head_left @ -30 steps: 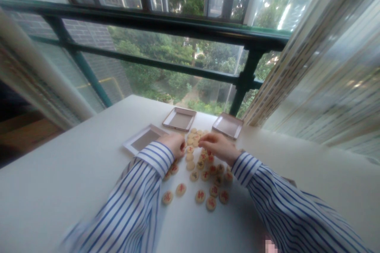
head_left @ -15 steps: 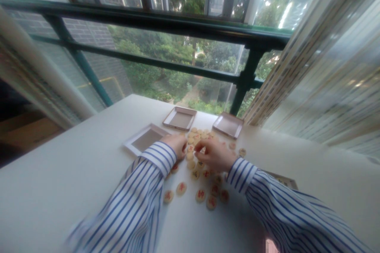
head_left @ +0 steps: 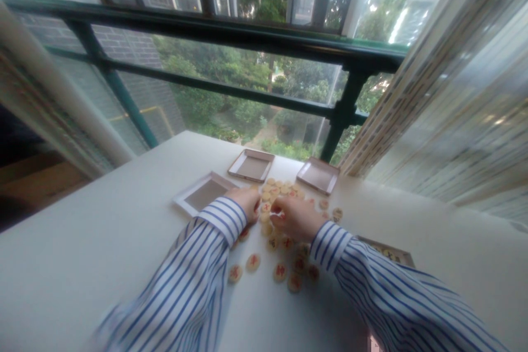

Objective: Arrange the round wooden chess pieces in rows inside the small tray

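Observation:
Round wooden xiangqi pieces with red or dark characters lie in a loose group on the white table, such as a red-marked piece point(head_left: 280, 271) near the front. My left hand point(head_left: 246, 203), its fingers curled, rests at the group's left side. A pale piece point(head_left: 256, 212) shows at its fingertips; whether it is held is hidden. Across from it, my right hand point(head_left: 300, 214) reaches over the middle of the group, thumb and forefinger bent together around a red-marked piece point(head_left: 282, 215). Several pale, blank-looking pieces point(head_left: 275, 190) lie just beyond both hands.
Shallow box parts stand around the group: one tray point(head_left: 197, 210) beside my left hand, another point(head_left: 251, 180) at the back, a third point(head_left: 304, 179) back right. A box holding pieces point(head_left: 406, 257) lies by my right forearm. Beyond the table edge runs a green railing point(head_left: 223, 88).
My right hand has shifted slightly nearer to me, its thumb and forefinger lower over the pieces. My left hand stays nearly in place. The view has moved a little.

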Demonstrator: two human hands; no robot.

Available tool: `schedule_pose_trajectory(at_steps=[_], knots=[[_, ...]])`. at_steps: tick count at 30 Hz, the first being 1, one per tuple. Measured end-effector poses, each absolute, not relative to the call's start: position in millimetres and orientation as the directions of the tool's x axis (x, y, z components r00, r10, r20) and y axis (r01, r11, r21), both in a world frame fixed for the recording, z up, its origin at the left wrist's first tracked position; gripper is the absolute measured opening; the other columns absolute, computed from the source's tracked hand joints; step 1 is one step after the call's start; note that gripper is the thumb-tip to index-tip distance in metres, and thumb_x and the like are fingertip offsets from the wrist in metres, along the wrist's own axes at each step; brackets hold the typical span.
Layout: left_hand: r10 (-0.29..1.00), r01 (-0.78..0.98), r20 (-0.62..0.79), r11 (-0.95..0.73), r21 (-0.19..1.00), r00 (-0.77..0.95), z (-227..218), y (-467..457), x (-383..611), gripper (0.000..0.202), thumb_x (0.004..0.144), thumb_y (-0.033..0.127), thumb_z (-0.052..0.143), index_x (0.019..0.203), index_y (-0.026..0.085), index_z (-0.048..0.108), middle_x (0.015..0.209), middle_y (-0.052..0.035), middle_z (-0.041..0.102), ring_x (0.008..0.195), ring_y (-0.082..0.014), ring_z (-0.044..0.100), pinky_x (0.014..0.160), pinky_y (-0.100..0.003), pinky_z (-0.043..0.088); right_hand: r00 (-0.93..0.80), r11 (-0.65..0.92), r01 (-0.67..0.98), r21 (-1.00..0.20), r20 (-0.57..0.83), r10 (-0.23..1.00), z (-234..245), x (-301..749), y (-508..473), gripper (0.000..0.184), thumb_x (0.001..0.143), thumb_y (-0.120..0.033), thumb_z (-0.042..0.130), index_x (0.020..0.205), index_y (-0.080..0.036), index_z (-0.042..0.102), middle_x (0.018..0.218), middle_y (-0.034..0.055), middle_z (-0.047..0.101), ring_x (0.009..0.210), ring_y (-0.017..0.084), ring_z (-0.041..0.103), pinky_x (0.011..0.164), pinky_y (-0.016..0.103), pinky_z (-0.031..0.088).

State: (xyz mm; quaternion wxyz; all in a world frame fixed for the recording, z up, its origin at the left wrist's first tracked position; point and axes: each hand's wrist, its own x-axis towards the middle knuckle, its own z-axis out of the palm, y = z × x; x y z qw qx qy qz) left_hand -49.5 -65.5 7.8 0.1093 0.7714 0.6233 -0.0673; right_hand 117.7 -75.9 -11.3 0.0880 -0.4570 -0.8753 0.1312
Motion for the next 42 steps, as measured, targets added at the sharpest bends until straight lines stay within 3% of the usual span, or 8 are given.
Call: schedule_pose_trajectory(at_steps=[11,16,26,30,36,42], knots=[[0.954,0.979,-0.234,-0.159,0.125,0.185,-1,-61,-61,0.026,0.060,0.039,0.063,0.082,0.025,0.064,0.077,-0.0037,0.066,0.072,-0.0197,0.061,0.066,-0.029,0.044,-0.567,0.554,0.814,-0.176,-0.033,0.823,-12,100,-75,0.028,0.078,-0.039,0.048,0.091,-0.020,0.062,0.090,0.0079,0.065,0.083,0.021,0.059,0.066,0.029,0.041],[0.957,0.978,-0.226,-0.154,0.143,0.184,6,-58,-69,0.026,0.061,0.032,0.062,0.085,0.025,0.064,0.076,-0.0019,0.066,0.072,-0.0176,0.061,0.062,-0.024,0.043,-0.559,0.550,0.822,-0.145,-0.030,0.828,-12,94,-77,0.030,0.076,-0.042,0.049,0.089,-0.019,0.062,0.092,0.0095,0.065,0.082,0.022,0.059,0.065,0.030,0.042],[0.966,0.970,-0.159,-0.178,0.162,0.204,13,-65,-65,0.024,0.069,0.029,0.053,0.091,0.025,0.062,0.078,-0.0036,0.067,0.077,-0.0202,0.062,0.060,-0.025,0.042,-0.526,0.517,0.843,-0.148,-0.029,0.850,-16,91,-76,0.025,0.072,-0.034,0.050,0.087,-0.019,0.063,0.088,0.0092,0.066,0.077,0.022,0.060,0.060,0.027,0.039],[0.965,0.959,-0.116,-0.209,0.189,0.234,15,-67,-63,0.024,0.073,0.031,0.049,0.092,0.024,0.062,0.081,-0.0038,0.068,0.076,-0.0188,0.062,0.061,-0.024,0.042,-0.512,0.497,0.831,-0.250,0.007,0.859,-15,98,-74,0.021,0.072,-0.034,0.051,0.082,-0.020,0.064,0.082,0.0061,0.066,0.073,0.019,0.058,0.058,0.026,0.037],[0.958,0.932,-0.041,-0.266,0.244,0.284,16,-66,-63,0.026,0.072,0.028,0.048,0.093,0.024,0.062,0.080,-0.0016,0.068,0.072,-0.0156,0.062,0.059,-0.021,0.042,-0.531,0.441,0.675,-0.591,0.026,0.847,-7,112,-63,0.017,0.071,-0.031,0.055,0.076,-0.017,0.064,0.073,0.0024,0.064,0.065,0.012,0.055,0.056,0.021,0.037],[0.953,0.905,0.049,-0.299,0.303,0.299,14,-64,-66,0.028,0.071,0.031,0.048,0.094,0.022,0.062,0.081,-0.0011,0.067,0.072,-0.0152,0.061,0.061,-0.022,0.043,-0.486,0.094,0.414,-0.905,-0.132,0.864,-1,122,-57,0.019,0.073,-0.030,0.056,0.080,-0.014,0.061,0.058,-0.0029,0.052,0.047,0.006,0.046,0.040,0.016,0.031]])
